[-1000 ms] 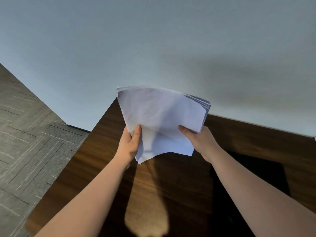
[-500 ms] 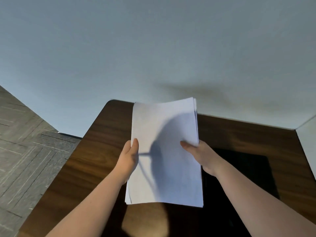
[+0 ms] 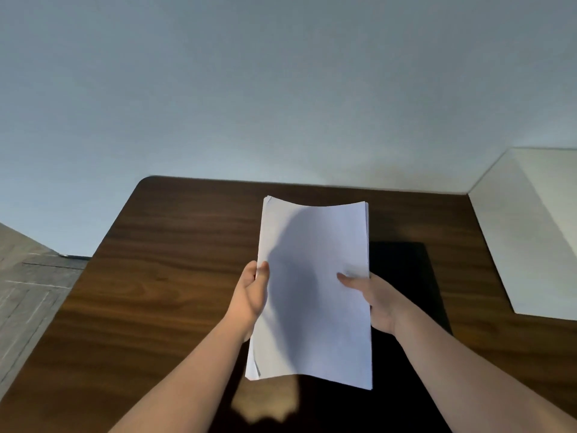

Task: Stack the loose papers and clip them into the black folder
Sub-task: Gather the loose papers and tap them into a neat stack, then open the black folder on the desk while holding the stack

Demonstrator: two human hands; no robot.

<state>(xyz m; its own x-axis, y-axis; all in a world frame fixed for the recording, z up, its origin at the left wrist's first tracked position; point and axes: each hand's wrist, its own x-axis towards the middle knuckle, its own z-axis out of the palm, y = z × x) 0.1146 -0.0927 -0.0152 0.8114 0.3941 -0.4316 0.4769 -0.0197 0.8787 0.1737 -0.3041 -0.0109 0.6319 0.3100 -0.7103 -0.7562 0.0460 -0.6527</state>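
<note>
I hold a stack of white papers (image 3: pixel 315 292) nearly flat above the brown wooden table (image 3: pixel 162 276). My left hand (image 3: pixel 251 296) grips the stack's left edge, thumb on top. My right hand (image 3: pixel 373 296) grips the right edge, thumb lying on the top sheet. The sheets are roughly aligned, with a few corners sticking out at the near left. The black folder (image 3: pixel 406 276) lies flat on the table under and to the right of the stack, mostly hidden by the papers and my right arm.
A pale wall (image 3: pixel 281 89) rises behind the table's far edge. A white block or ledge (image 3: pixel 530 245) borders the table on the right. Grey patterned floor (image 3: pixel 28 292) shows past the table's left edge.
The fanned, upright stack has been squared and laid down nearly flat, lower over the table and folder. The view has tilted down and to the right.
</note>
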